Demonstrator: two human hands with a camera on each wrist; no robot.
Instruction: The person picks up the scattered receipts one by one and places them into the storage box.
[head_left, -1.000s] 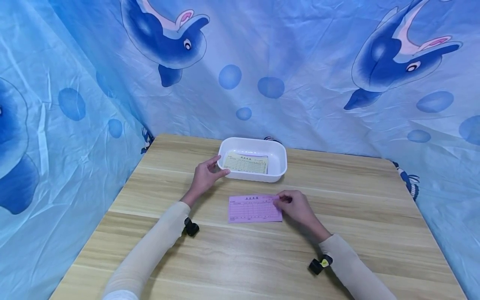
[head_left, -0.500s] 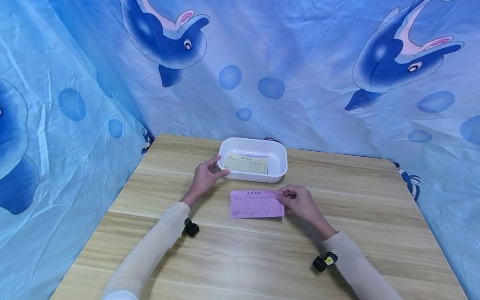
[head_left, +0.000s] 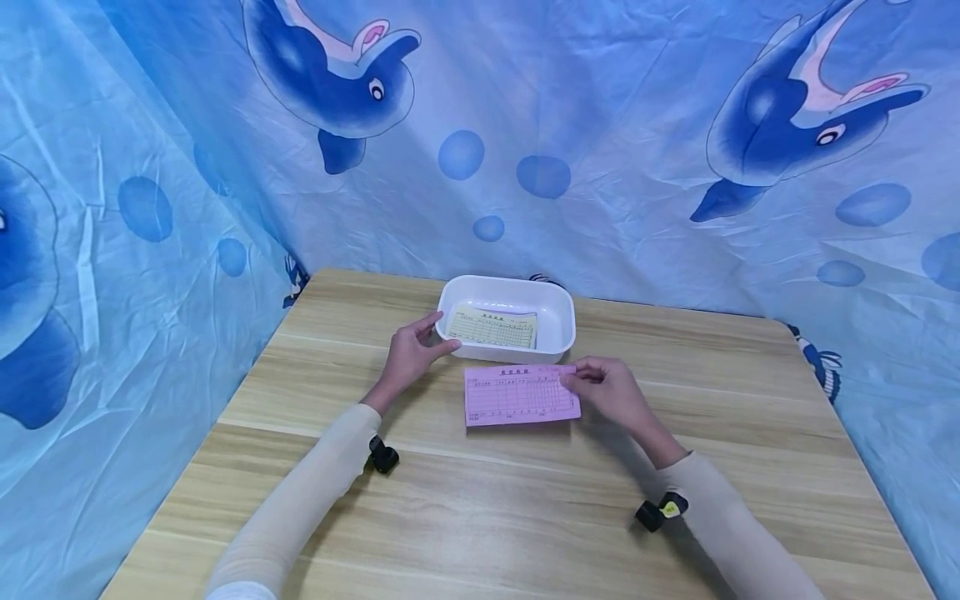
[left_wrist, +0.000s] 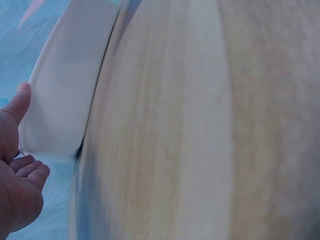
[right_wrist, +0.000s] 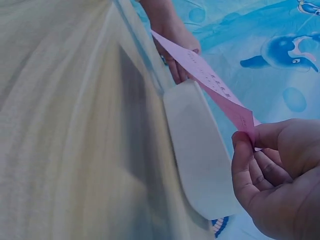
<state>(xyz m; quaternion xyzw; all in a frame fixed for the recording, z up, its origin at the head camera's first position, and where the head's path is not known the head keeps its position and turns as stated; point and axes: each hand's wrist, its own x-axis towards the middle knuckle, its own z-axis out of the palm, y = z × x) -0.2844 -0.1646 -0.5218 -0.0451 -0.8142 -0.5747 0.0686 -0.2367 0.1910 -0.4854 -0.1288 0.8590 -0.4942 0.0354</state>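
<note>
A pink printed form slip point(head_left: 521, 396) is pinched at its right edge between the thumb and fingers of my right hand point(head_left: 615, 392). In the right wrist view the slip point(right_wrist: 212, 80) is raised above the table and slants past the tray. My left hand point(head_left: 408, 358) holds the near left corner of a white plastic tray point(head_left: 510, 355), thumb at the front and fingers at the left end. In the left wrist view the thumb point(left_wrist: 20, 102) lies against the tray wall. A pale yellow printed slip point(head_left: 491, 327) lies inside the tray, with a purplish edge showing behind it.
The wood-grain table point(head_left: 480, 517) stretches out below and beside the hands. Behind it and along the left hangs a blue curtain point(head_left: 600, 233) with dolphin prints. Tassels point(head_left: 813, 358) show by the table's far edges. A small black camera point(head_left: 384, 456) sits on the left wrist.
My right hand has lifted the pink slip off the table and moved it towards the tray and slightly right. The left hand and the tray stay in place.
</note>
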